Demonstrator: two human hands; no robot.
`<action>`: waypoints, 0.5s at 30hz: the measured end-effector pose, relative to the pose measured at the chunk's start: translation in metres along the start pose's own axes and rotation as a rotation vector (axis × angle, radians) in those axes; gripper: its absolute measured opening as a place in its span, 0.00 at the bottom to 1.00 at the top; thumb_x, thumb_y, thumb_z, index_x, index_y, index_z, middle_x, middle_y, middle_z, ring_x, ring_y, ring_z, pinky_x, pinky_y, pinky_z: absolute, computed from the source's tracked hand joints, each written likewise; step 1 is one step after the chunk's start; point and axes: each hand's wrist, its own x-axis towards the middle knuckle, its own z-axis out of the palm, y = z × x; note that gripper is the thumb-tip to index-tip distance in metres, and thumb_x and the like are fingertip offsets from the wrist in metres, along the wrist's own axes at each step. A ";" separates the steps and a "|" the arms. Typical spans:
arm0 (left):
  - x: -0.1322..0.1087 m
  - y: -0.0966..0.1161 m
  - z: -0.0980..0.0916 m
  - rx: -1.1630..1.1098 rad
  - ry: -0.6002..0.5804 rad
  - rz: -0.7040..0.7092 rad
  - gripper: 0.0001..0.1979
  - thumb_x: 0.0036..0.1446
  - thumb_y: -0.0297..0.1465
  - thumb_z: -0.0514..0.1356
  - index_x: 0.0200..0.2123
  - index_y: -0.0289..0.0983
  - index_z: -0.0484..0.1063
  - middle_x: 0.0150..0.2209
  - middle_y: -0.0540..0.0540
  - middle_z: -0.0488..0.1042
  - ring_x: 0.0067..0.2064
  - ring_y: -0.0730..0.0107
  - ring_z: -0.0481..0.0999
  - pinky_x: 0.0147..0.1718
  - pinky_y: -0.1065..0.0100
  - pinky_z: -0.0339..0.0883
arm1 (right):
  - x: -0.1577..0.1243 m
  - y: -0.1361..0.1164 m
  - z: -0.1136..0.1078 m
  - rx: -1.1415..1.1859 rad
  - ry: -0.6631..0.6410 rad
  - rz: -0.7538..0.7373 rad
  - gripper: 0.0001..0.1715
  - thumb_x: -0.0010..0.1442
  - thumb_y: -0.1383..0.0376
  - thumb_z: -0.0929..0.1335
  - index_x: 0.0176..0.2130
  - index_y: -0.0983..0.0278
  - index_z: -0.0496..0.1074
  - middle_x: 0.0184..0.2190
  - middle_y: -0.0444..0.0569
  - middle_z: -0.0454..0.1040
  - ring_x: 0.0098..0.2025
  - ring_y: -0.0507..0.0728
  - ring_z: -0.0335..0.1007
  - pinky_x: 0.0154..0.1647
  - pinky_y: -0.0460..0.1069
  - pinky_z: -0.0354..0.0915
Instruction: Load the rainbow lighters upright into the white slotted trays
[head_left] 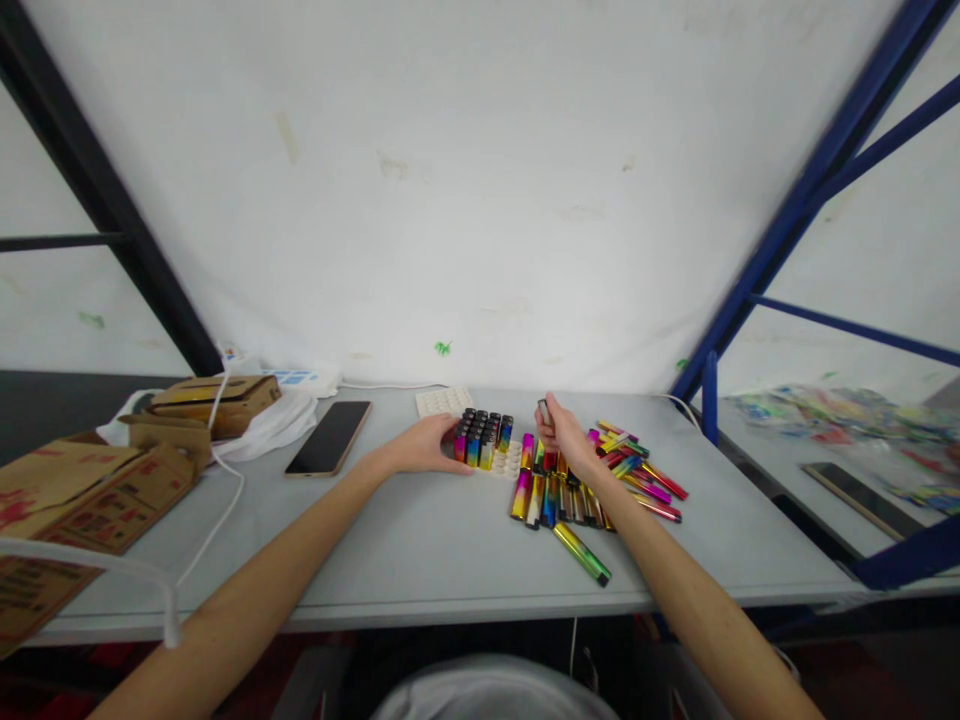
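Near the back edge of the worktop (405, 560), about midway between its sides, a white pitted tray (505, 461) carries a tight block of upright lighters (480, 438), dark ends up. The work looks partly done: the block covers the tray's left part, while pale cells show at its right end.

Much appears to be left. To the right of the tray, a row of loose lighters (555, 498) lies side by side, with a jumbled pile (645, 475) beyond it toward the right edge. One yellow-green lighter (581, 553) lies apart, nearer the front edge.

The left hand (433, 445) spreads thumb and fingers around the left side of the upright block. The right hand (566, 437), above the loose ones, pinches a single lighter (544, 411) between its fingers, clear of the tray.

Against the back edge, behind the block, sits a second white pitted tray (444, 402), its cells showing. At the left edge stand two cardboard boxes (90, 500); their contents cannot be made out. A phone (328, 438) lies between them and the left hand.
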 end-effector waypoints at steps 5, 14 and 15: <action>0.000 -0.002 0.001 0.012 -0.003 -0.009 0.36 0.43 0.61 0.71 0.42 0.37 0.76 0.44 0.40 0.80 0.46 0.46 0.79 0.47 0.56 0.72 | -0.003 -0.003 0.003 -0.037 0.129 0.097 0.35 0.66 0.40 0.63 0.21 0.58 0.51 0.17 0.35 0.43 0.17 0.47 0.35 0.17 0.45 0.36; 0.001 -0.004 0.001 0.005 -0.021 -0.008 0.35 0.45 0.60 0.71 0.43 0.36 0.76 0.45 0.39 0.80 0.46 0.47 0.79 0.47 0.56 0.72 | -0.005 -0.004 0.007 -0.055 0.147 0.097 0.25 0.63 0.57 0.60 0.18 0.57 0.51 0.15 0.36 0.42 0.17 0.48 0.33 0.17 0.45 0.35; 0.001 -0.004 0.001 0.003 -0.018 -0.007 0.35 0.44 0.60 0.71 0.43 0.36 0.76 0.45 0.40 0.80 0.46 0.47 0.79 0.47 0.56 0.72 | -0.005 -0.004 0.006 -0.060 0.148 0.094 0.24 0.63 0.57 0.60 0.18 0.57 0.51 0.15 0.36 0.43 0.17 0.48 0.33 0.17 0.45 0.36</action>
